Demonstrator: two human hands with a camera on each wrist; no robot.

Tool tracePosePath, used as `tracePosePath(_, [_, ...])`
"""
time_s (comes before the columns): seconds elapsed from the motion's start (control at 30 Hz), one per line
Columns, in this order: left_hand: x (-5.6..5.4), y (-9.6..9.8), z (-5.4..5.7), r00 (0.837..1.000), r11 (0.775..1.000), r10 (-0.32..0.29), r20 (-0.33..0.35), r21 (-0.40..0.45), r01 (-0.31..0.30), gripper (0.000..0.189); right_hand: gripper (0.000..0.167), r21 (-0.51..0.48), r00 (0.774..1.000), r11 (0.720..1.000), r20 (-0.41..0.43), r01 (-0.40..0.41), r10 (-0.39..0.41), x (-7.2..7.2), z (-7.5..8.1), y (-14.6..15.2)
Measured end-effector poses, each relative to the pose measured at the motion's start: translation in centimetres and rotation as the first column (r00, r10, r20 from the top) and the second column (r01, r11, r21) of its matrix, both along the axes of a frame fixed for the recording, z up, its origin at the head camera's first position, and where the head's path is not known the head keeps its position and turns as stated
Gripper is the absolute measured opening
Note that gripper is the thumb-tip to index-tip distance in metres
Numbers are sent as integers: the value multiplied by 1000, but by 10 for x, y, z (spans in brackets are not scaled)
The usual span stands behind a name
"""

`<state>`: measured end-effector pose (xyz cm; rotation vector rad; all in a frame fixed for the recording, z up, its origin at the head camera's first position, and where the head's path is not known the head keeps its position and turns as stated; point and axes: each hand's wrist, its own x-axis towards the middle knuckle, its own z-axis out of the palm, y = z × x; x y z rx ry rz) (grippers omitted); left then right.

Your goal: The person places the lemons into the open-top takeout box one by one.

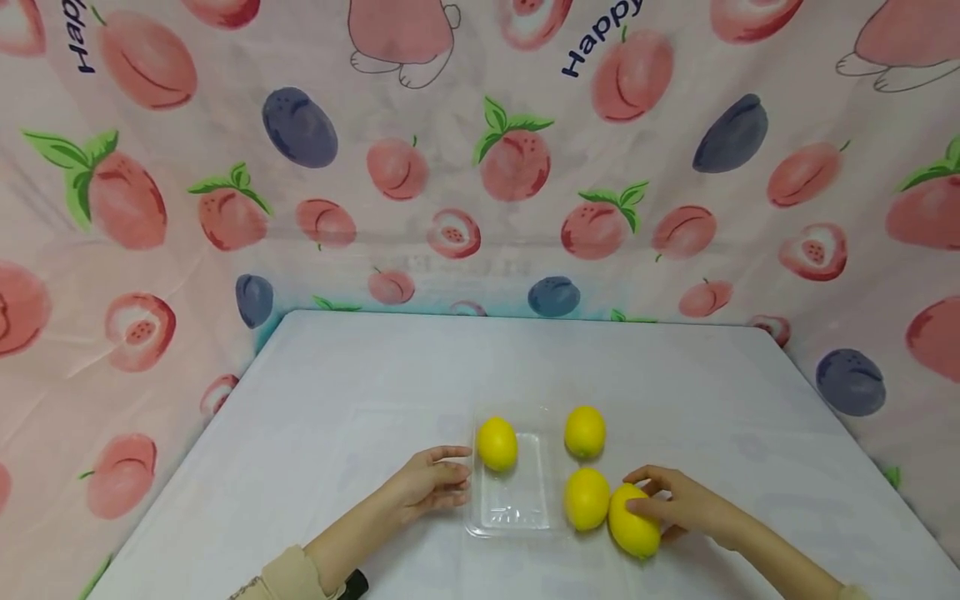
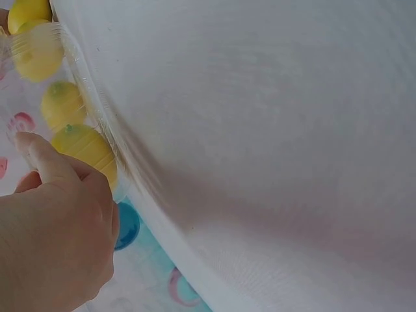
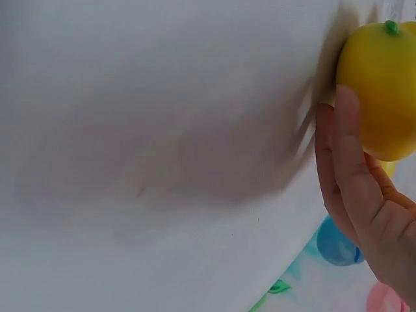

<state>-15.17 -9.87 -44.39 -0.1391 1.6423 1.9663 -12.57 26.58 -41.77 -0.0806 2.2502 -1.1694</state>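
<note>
We note a pale pink cloth (image 1: 450, 100), printed with pink and dark blue fruit, hanging behind and to both sides of the work. Next in size, a white surface (image 1: 420, 358) carries everything handled. On its near half we observe a clear plastic container (image 1: 513, 508), lying flat with its opening upward.

Of the two hands, we record the left hand (image 1: 435, 482) at the container's left wall, fingers extended and loosely spread, the tips at the plastic; we see no grasp there. A beige sleeve (image 1: 294, 575) ends on the forearm behind it. The right hand (image 1: 678, 500) grasps the held lemon (image 1: 634, 523), thumb on the near face and fingers around the far side; from these views we cannot tell whether that fruit bears on the surface.

We count four yellow lemons in all. The held lemon sits outside the container, to the right, just beside the lower lemon (image 1: 587, 499). The upper lemon (image 1: 585, 432) rests farther back; both stand along the container's right edge, and we cannot tell if they touch it. The inner lemon (image 1: 497, 443) lies inside, in the far left corner. Smallest, we log a black object (image 1: 354, 585) beside the sleeve, mostly cut off by the lower border of the head view
</note>
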Motion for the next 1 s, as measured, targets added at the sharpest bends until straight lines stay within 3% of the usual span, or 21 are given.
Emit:
tracePosePath(0.37, [1,-2,-3,1000,1000,-6,-4,7,6,47,56,5,997,999,54,52,-53,1,-4,-5])
tracePosePath(1.0, [1,-1,-1,1000,1000,4,-5,8,-4,45,56,3,999,999,9,36,-36,-4,0,6])
